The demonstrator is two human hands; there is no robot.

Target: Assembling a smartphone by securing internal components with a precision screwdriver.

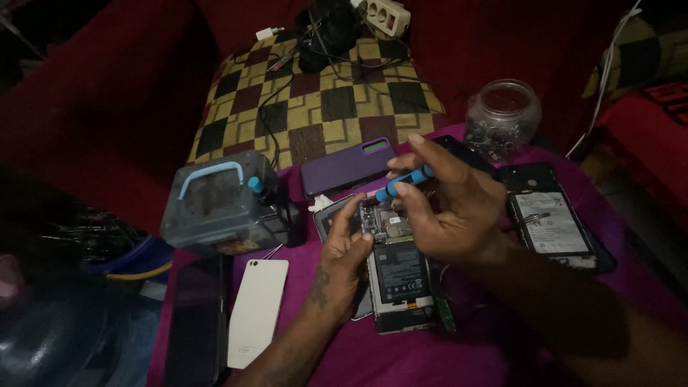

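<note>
An opened phone (401,276) lies face down on the purple cloth (430,358), its black battery and circuit board exposed. My left hand (344,254) rests on the phone's left edge, fingers touching the board near the top. My right hand (448,204) pinches a small blue-handled screwdriver (403,183) above the phone's upper part, its tip pointing down to the board.
Another opened phone (552,218) lies to the right. A purple phone case (347,166), a white back cover (256,309), a dark phone (195,322), a grey box with a blue handle (218,204), a glass jar of small parts (502,118), and a checkered pillow with cables (322,93) surround the work.
</note>
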